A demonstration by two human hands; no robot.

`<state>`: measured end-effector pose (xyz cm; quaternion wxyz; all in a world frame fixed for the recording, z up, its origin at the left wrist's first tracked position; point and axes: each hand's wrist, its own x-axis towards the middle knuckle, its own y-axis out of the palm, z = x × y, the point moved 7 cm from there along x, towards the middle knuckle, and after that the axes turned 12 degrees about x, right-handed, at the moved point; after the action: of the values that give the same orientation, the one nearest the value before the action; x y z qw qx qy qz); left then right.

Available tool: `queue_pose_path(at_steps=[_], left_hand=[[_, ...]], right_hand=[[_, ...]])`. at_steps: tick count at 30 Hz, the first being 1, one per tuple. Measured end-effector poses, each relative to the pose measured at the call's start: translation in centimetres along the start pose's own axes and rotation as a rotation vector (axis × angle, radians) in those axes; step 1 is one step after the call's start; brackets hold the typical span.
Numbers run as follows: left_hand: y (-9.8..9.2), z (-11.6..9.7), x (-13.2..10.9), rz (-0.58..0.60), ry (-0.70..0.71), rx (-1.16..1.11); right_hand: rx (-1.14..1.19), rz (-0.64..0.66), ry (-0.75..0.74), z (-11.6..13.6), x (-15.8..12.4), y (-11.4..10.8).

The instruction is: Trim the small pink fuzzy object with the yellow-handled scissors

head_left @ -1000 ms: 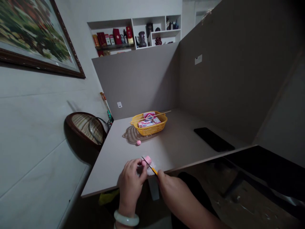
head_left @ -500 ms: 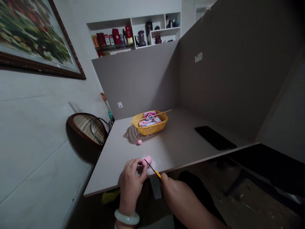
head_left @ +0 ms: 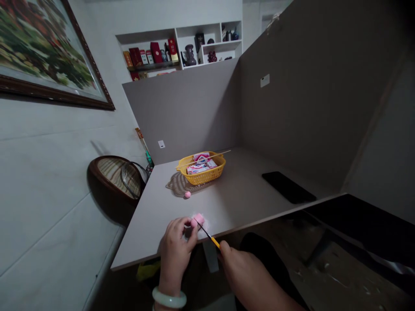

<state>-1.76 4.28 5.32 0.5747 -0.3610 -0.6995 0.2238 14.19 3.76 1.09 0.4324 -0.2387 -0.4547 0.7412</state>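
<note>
While my left hand (head_left: 176, 242) pinches the pink lump (head_left: 199, 218) by its left end, on the near side of the bench (head_left: 155, 211), my right hand (head_left: 234, 262), farther from it, grips the knife (head_left: 212, 240), slanting far-left to the lump.

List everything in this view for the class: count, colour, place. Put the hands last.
Pink lump: 1, pink, near table's front edge
Knife-like tool: 1, yellow handle, dark blade at lump
Ball: 1, pink, before basket
Basket: 1, yellow, on table
Boxes: several, pink-white, in basket
Stick: 1, pale, across basket
Flat slab: 1, black, table's right side
Table: 1, grey, centre
Panels: 2, grey, behind and right
Wall plates: 2, white, on panels
Shelving: 1, white, above back panel; contents too small to count
Framed picture: 1, multicoloured, left wall
Rimmed object: 1, brown, left of table
Bracelet: 1, pale green, left wrist
Left hand: 1, bare, pinching lump
Right hand: 1, bare, gripping tool
</note>
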Motion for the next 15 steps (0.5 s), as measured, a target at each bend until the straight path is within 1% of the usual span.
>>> queue_pose_path(at_steps=[2,6,8,10,13,15], left_hand=[[0.0,-0.2,0.0,-0.003,0.008,0.003],[-0.2,-0.3,0.1,-0.035,0.020,0.006],[-0.3,-0.1,0.1,-0.055,0.017,0.011],[-0.4,0.0,0.1,-0.058,0.016,0.010],[-0.4,-0.1,0.0,-0.036,0.022,0.004],[-0.3,-0.2,0.0,-0.024,0.021,0.003]], right_hand=[[-0.001,-0.028,-0.018,0.0,0.0,-0.2],[0.008,-0.081,-0.064,1.2,1.6,-1.5],[0.012,-0.080,-0.069,1.5,2.0,-1.6],[0.012,-0.059,-0.064,1.3,1.5,-1.2],[0.017,-0.012,-0.015,0.4,0.3,-0.4],[0.024,-0.019,-0.008,0.3,0.0,-0.6]])
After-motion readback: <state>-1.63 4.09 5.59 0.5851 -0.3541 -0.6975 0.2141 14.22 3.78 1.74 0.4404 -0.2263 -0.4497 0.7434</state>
